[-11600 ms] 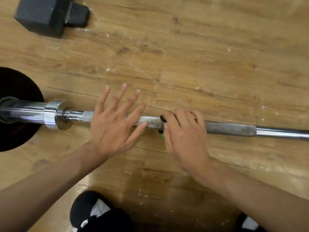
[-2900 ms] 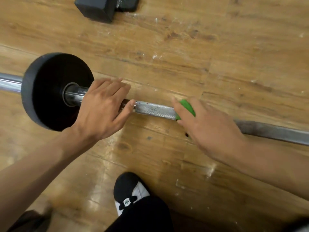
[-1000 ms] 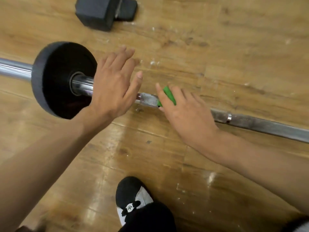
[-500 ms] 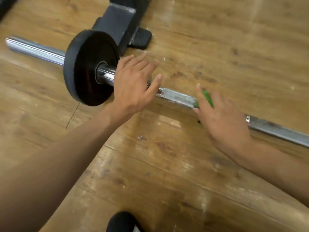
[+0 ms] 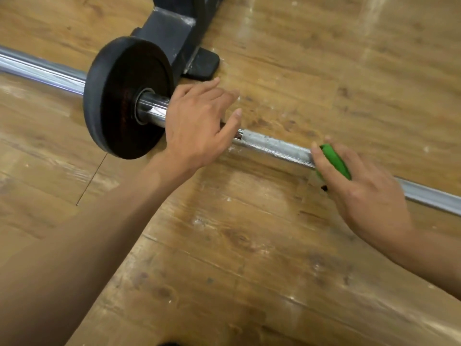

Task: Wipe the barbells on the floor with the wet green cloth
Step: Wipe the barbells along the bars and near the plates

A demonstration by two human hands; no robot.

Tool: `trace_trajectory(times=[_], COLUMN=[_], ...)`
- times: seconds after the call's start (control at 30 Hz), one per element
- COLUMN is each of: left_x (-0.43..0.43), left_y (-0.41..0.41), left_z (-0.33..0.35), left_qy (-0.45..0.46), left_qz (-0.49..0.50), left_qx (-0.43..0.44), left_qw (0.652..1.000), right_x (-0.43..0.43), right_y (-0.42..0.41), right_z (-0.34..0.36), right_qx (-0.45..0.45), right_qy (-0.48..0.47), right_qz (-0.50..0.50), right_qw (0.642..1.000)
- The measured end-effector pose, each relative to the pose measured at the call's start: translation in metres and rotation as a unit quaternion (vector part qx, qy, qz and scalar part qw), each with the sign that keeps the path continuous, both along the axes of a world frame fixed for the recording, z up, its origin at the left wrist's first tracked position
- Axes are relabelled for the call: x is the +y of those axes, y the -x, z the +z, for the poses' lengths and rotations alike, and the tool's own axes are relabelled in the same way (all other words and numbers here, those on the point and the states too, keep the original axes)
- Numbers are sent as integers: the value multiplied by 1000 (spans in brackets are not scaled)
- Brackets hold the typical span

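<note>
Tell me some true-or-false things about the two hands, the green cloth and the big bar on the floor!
1. The right hand holds the green cloth against the barbell. True.
2. A black plate sits on the barbell beside the left hand. True.
3. The left hand holds a cloth too. False: it holds nothing, and it lies over the barbell with its fingers straight.
4. The barbell lies on a blue mat. False: it lies on the wooden floor.
5. The two hands touch each other. False: a bare rough stretch of the barbell shows between them.
</note>
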State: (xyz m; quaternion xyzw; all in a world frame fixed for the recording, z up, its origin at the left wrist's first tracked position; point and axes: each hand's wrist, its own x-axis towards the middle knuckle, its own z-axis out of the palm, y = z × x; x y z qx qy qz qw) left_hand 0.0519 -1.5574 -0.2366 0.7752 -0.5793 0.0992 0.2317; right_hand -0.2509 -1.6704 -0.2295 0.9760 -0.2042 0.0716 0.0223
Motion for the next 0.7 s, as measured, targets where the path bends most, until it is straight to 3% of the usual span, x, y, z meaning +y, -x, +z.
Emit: trace_trajectory(times=[0.23,0.4,0.53,0.7], left_x=[-2,3,12,40], left_y=[2,7,13,24], left_z=[4,2,0,1], left_qy=[-20,0,19,7], left_qz=[9,35,29,2], left_qx=[9,25,16,34], left_qw=[1000,999,999,999], right_x=[29,11,3,30], right_y=[-118,-59,-9,-73], right_z=[-6,4,12,18], right_qx=[-56,-62,-11,4], right_qy=[27,-27,-22,-39], right_qz=[21,-15,-89,-95], right_qw=[998,998,996,995])
